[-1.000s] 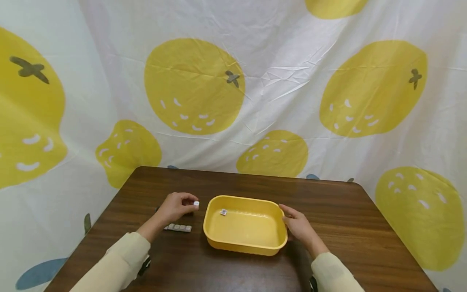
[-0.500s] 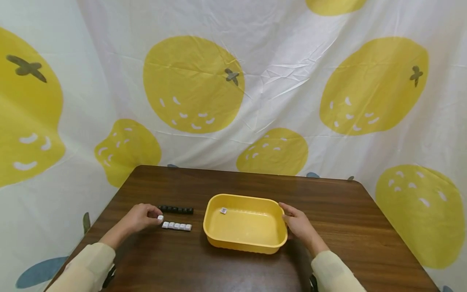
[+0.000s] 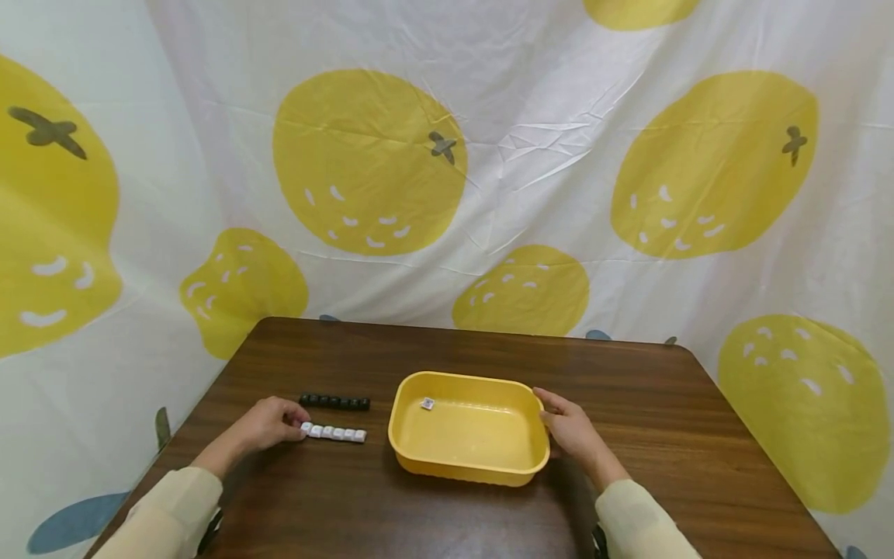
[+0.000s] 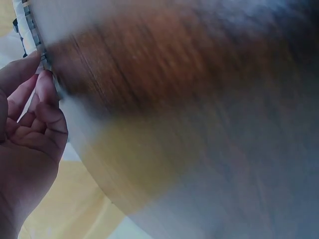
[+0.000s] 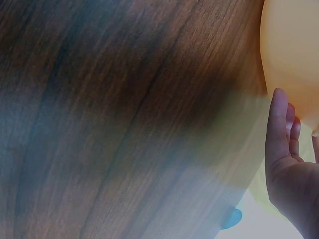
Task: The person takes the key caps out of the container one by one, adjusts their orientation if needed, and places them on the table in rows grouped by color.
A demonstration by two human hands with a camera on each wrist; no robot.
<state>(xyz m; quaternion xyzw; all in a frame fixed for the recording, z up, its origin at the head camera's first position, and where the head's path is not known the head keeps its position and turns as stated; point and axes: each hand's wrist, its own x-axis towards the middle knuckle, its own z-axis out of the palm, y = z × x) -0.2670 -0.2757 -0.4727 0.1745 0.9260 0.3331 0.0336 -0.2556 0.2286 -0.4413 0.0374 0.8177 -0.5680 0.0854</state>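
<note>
At the left end of a row of white keycaps (image 3: 338, 434), my left hand (image 3: 261, 425) pinches the end keycap (image 3: 306, 428) between thumb and fingertips. That keycap stands in line with the others. In the left wrist view the row (image 4: 31, 27) runs up from the fingertips. Just behind lies a parallel row of black keycaps (image 3: 335, 402). My right hand (image 3: 574, 433) holds the right side of a yellow plastic tub (image 3: 464, 475), thumb at the rim. In the right wrist view its fingers (image 5: 277, 124) lie along the tub's outer wall. One white keycap (image 3: 427, 404) lies inside the tub.
Everything stands on a dark brown wood-grain table (image 3: 670, 419) with rounded far corners. A white curtain (image 3: 531, 194) printed with yellow lemons hangs behind it and at both sides.
My left hand has carried a white keycap from beside the tub leftward, then lowered it to the left end of the white row. The right hand and tub have stayed in place.
</note>
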